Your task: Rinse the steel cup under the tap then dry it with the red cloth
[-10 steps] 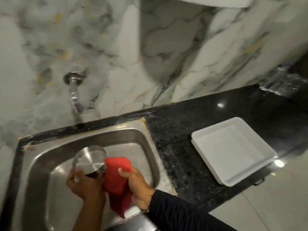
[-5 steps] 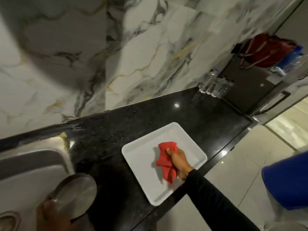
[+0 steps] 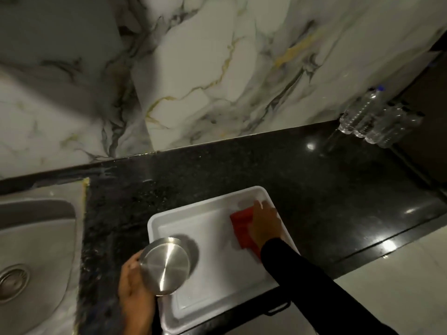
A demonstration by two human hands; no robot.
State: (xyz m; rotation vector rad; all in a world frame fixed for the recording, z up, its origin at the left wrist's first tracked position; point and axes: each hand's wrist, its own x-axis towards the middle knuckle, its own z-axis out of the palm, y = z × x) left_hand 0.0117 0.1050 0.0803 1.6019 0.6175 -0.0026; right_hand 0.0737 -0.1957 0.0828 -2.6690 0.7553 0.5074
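Observation:
My left hand (image 3: 135, 293) grips the steel cup (image 3: 165, 265) upside down, its round base facing up, over the near left corner of the white tray (image 3: 217, 281). My right hand (image 3: 264, 224) lies flat on the red cloth (image 3: 242, 228), pressing it against the tray's floor near the tray's far right side. The tap is out of view.
The tray sits on a black granite counter (image 3: 314, 189) by its front edge. A steel sink (image 3: 36, 238) with a round drain lies at the left. Several clear water bottles (image 3: 377, 119) stand at the back right against the marble wall.
The left hand carried the cup from the sink to above the tray's corner. The right hand brought the cloth down onto the tray and slid it to the right side.

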